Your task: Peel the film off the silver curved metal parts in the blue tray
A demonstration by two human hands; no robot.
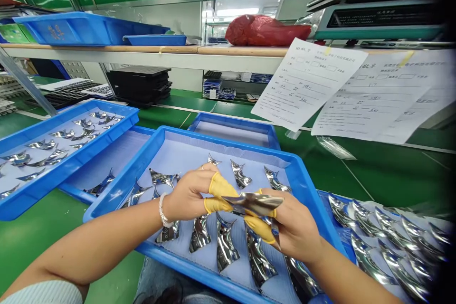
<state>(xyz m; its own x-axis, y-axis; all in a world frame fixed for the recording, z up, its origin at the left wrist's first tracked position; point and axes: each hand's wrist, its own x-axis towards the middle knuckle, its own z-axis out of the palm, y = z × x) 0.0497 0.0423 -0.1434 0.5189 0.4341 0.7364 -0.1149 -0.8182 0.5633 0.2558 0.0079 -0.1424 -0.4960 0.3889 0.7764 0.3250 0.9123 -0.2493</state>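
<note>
Between my two hands is a shiny curved metal part, held above a blue tray. My left hand pinches its left end with fingers in yellow finger covers. On its right end my right hand is closed, also with yellow covers; another metal piece shows below those fingers, partly hidden. Under the hands, several similar metal parts lie spaced on the tray's white lining. My hands hide some of them.
More metal parts lie in a blue tray at the left and on blue sheeting at the right. Behind stands another blue tray. Paper sheets hang from the shelf, which holds a red bag and a scale.
</note>
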